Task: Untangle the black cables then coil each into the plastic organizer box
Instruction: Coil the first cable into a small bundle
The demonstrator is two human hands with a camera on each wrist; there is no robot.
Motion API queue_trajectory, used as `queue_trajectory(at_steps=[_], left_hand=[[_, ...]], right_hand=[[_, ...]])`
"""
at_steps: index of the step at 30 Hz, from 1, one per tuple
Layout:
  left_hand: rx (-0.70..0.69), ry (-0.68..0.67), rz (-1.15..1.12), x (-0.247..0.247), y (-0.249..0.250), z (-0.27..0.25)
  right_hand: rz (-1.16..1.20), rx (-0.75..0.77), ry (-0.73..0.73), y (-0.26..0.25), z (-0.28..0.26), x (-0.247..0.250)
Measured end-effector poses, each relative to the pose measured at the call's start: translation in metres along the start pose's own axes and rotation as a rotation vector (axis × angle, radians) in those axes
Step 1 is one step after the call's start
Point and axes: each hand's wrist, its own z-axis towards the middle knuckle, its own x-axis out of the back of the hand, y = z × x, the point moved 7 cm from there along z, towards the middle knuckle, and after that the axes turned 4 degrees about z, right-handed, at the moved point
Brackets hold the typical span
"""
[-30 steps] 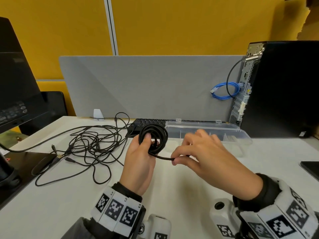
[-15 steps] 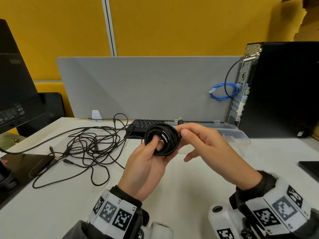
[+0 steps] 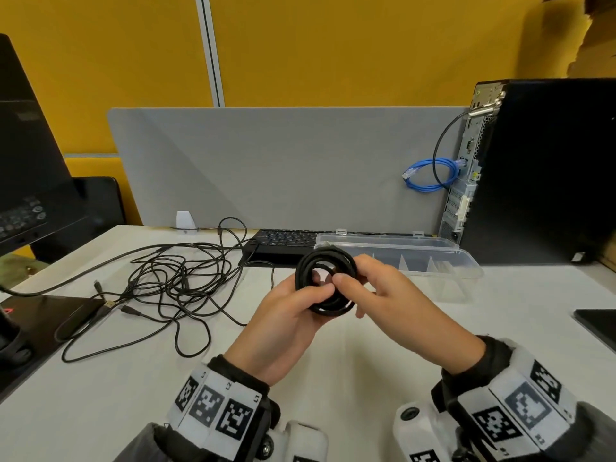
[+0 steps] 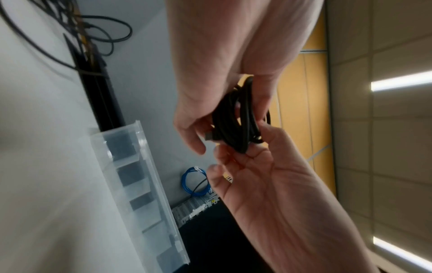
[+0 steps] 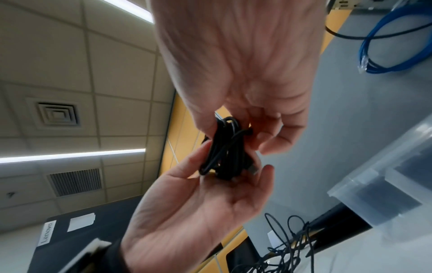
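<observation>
A black cable wound into a tight coil point(image 3: 325, 281) hangs above the white table, in front of the box. My left hand point(image 3: 313, 295) grips its near-left side, thumb on top. My right hand point(image 3: 353, 278) pinches the right side between thumb and fingers. The left wrist view shows the coil point(image 4: 236, 118) between both hands, a plug point(image 4: 209, 136) sticking out. The coil point(image 5: 224, 147) is also in the right wrist view. A tangle of black cables point(image 3: 173, 281) lies on the table to the left. The clear plastic organizer box point(image 3: 400, 258) lies open behind my hands.
A black keyboard point(image 3: 283, 238) sits behind the box against the grey divider point(image 3: 283, 168). A PC tower point(image 3: 550, 178) with a blue cable point(image 3: 430, 175) stands at the back right. A monitor point(image 3: 26, 161) and its black base point(image 3: 50, 315) occupy the left edge.
The free end that my right hand pulled out a second ago is now wound into the coil. My right hand has come in to grip the coil, and both hands have shifted right.
</observation>
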Motion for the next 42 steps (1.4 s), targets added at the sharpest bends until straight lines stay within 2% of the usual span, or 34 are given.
queue_trajectory(at_steps=[3,6,8,11,16,20,23,25,27,29,31,37,40,42], left_hand=[[-0.009,0.023,0.147,0.006,0.002,0.0],[-0.008,-0.018,0.327,0.006,0.0,-0.001],[0.007,-0.053,0.389,0.004,-0.003,-0.001],[-0.041,-0.008,0.299,0.003,-0.002,0.001],[-0.073,0.164,0.01,0.018,-0.001,0.008],[-0.114,0.246,-0.1,0.026,0.005,0.009],[-0.146,0.198,-0.122,0.016,0.01,0.006],[-0.166,0.146,-0.118,0.009,0.011,0.004],[-0.184,0.088,-0.112,0.006,0.011,0.003],[-0.179,0.077,-0.09,0.006,0.011,0.002],[-0.172,0.077,-0.044,0.008,0.01,0.003],[-0.116,0.04,0.046,0.005,0.004,0.003],[-0.07,0.01,0.077,0.005,-0.002,0.004],[-0.052,0.003,0.096,0.006,-0.006,0.007]], right_hand=[[-0.198,0.054,-0.082,-0.005,-0.001,0.002],[-0.383,0.074,-0.209,-0.007,-0.005,-0.003],[-0.428,0.073,-0.245,-0.005,-0.006,-0.004],[-0.285,0.089,-0.168,-0.004,-0.002,-0.001],[0.308,0.012,0.051,0.004,0.004,0.02],[0.685,-0.028,0.07,0.005,0.005,0.026],[0.719,-0.026,0.137,0.008,0.005,0.026],[0.733,-0.083,0.15,0.016,0.005,0.024],[0.663,-0.179,0.113,0.026,0.005,0.017],[0.515,-0.235,0.012,0.032,0.005,0.007],[0.407,-0.245,-0.062,0.033,0.004,0.002],[0.368,-0.213,-0.097,0.025,0.003,0.006],[0.497,-0.212,-0.13,0.023,0.003,-0.002],[0.633,-0.23,-0.103,0.026,0.003,-0.005]])
